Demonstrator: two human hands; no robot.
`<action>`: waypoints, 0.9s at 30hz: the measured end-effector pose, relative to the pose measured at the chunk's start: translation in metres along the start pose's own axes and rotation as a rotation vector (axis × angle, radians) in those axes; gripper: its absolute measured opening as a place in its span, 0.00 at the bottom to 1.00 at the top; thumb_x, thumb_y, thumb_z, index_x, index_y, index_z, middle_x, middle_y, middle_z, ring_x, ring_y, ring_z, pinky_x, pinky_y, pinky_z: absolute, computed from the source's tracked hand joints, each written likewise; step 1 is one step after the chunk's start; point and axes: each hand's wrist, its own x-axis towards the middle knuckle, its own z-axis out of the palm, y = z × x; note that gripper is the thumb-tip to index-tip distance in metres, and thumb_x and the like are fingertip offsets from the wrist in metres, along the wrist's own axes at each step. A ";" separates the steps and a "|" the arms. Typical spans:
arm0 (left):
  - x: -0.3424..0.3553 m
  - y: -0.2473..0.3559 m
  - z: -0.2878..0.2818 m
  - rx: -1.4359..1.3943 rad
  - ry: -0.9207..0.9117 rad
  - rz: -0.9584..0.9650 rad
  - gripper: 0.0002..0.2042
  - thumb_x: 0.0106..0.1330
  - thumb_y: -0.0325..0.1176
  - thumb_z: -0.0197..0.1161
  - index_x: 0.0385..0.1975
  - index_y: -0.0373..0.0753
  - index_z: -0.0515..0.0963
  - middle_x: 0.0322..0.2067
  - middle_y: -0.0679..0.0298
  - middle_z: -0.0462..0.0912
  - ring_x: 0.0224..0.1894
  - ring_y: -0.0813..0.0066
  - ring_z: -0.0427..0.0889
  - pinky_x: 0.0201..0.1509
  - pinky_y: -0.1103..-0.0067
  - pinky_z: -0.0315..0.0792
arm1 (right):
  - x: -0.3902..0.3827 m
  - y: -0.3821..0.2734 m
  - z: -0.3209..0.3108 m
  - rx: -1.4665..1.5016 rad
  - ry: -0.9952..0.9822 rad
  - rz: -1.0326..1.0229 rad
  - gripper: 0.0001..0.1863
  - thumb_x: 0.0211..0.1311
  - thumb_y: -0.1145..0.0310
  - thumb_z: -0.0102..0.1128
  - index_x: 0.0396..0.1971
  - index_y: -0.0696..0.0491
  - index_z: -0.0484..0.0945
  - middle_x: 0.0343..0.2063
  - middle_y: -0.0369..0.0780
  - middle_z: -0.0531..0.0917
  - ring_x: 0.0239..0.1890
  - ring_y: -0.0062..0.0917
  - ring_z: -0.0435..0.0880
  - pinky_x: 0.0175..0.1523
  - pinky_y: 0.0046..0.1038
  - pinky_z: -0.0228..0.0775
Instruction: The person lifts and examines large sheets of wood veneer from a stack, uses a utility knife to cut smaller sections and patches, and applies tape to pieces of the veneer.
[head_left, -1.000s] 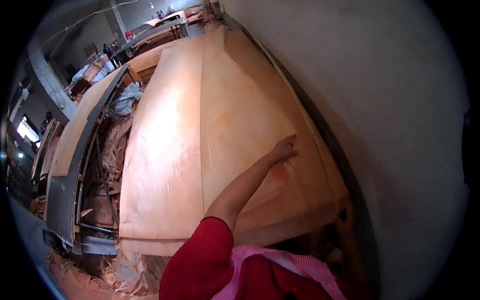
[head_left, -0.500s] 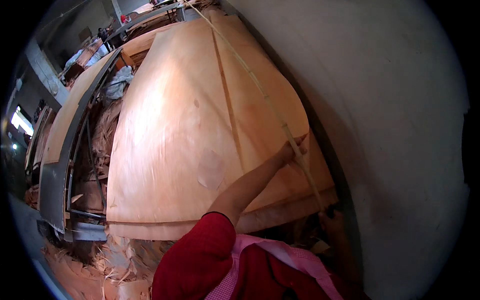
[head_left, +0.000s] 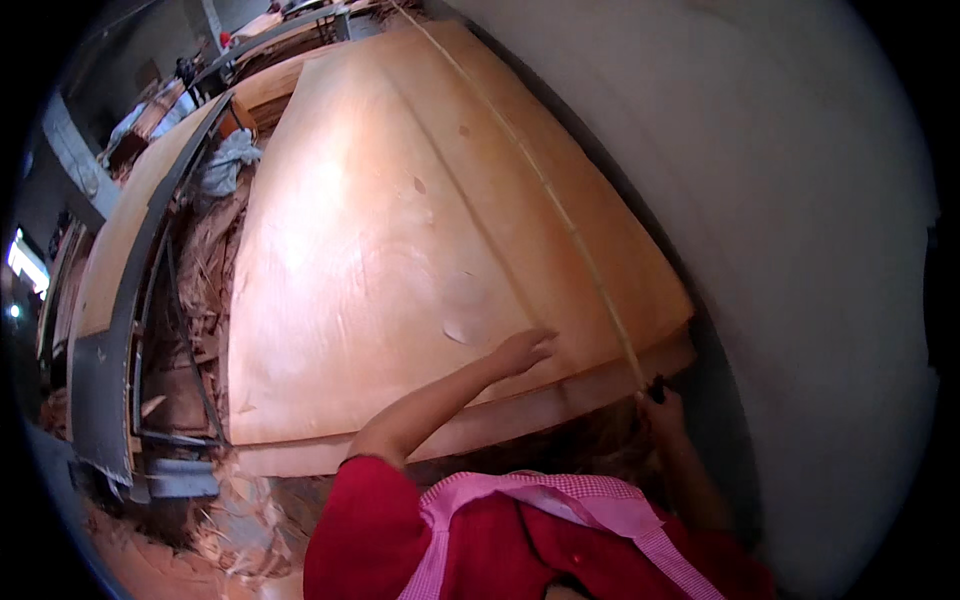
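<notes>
A long, thin bamboo pole (head_left: pixel 560 210) runs from the near right to the far end of a large stack of tan wood veneer sheets (head_left: pixel 340 260). My right hand (head_left: pixel 662 412) is closed around its near end, beside the stack's near right corner. My left hand (head_left: pixel 522 352) is off the pole, its fingers stretched out low over the top sheet near the front edge. Whether it touches the sheet is hard to tell. A pale patch (head_left: pixel 465 300) with a lifted lower edge shows in the veneer just beyond that hand.
A plain grey wall (head_left: pixel 800 250) rises close along the right side. Left of the stack stands a dark-edged table (head_left: pixel 105 380) with a board on it, and veneer scraps (head_left: pixel 205 280) fill the gap. More scraps (head_left: pixel 245 520) litter the floor. A white bag (head_left: pixel 232 162) lies farther back.
My left hand has let go of the pole and moved left and nearer. The top sheet's curled right side now lies spread out to the right corner. My right hand still holds the pole.
</notes>
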 end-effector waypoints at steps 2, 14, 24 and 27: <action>-0.108 -0.021 -0.020 0.194 0.092 0.024 0.17 0.57 0.35 0.53 0.46 0.37 0.69 0.47 0.52 0.70 0.51 0.56 0.67 0.55 0.71 0.60 | -0.033 -0.001 0.029 0.002 -0.006 0.016 0.07 0.51 0.69 0.57 0.20 0.52 0.68 0.11 0.32 0.68 0.09 0.14 0.63 0.13 0.18 0.52; -0.550 -0.091 0.060 -0.280 0.401 -0.821 0.15 0.55 0.34 0.56 0.42 0.40 0.73 0.37 0.55 0.77 0.42 0.63 0.77 0.45 0.75 0.69 | -0.092 0.012 0.228 0.095 -0.176 0.082 0.14 0.54 0.64 0.55 0.14 0.51 0.66 0.08 0.32 0.65 0.06 0.16 0.61 0.10 0.18 0.49; -0.704 -0.078 0.121 -0.178 0.717 -1.072 0.17 0.55 0.41 0.54 0.41 0.37 0.72 0.38 0.56 0.76 0.41 0.67 0.75 0.44 0.75 0.67 | -0.123 -0.037 0.477 0.088 -0.522 -0.019 0.13 0.54 0.59 0.55 0.20 0.51 0.67 0.11 0.32 0.67 0.07 0.15 0.63 0.11 0.17 0.52; -0.762 -0.084 0.109 -0.157 0.819 -1.126 0.16 0.56 0.40 0.54 0.40 0.37 0.73 0.36 0.56 0.76 0.40 0.65 0.75 0.43 0.74 0.68 | -0.156 -0.052 0.552 0.010 -0.626 -0.058 0.12 0.55 0.60 0.54 0.22 0.52 0.68 0.11 0.32 0.67 0.07 0.15 0.63 0.11 0.17 0.53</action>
